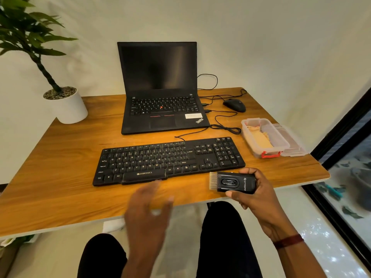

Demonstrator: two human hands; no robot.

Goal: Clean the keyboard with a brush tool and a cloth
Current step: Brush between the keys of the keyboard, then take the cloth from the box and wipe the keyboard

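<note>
Head camera looks down on the wooden desk (60, 167), and the keyboard (168, 160) lies just ahead of both my hands. Its long axis goes from left to right, with the right end a little farther from me.

My right hand (255, 189) grips the brush tool (232, 181), fingers curled round its black body. The pale bristles point to the left, along the front edge of the keyboard, just before the arrow keys. This hand is the nearer one to the keys, so I judge the coming move is to turn the bristles forward and bring them onto the right end first.

My left hand (148, 207) holds nothing. It is blurred, but the fingers look spread, and it hangs over the near edge of the desk, just before the space bar.

To the right of the keyboard, well apart from my right hand, stands a clear plastic box (261, 150) with a red latch. It is open, and its lid (293, 143) lies beside it on the right. Inside the box is the beige cloth (260, 138), not yet taken out.
</note>
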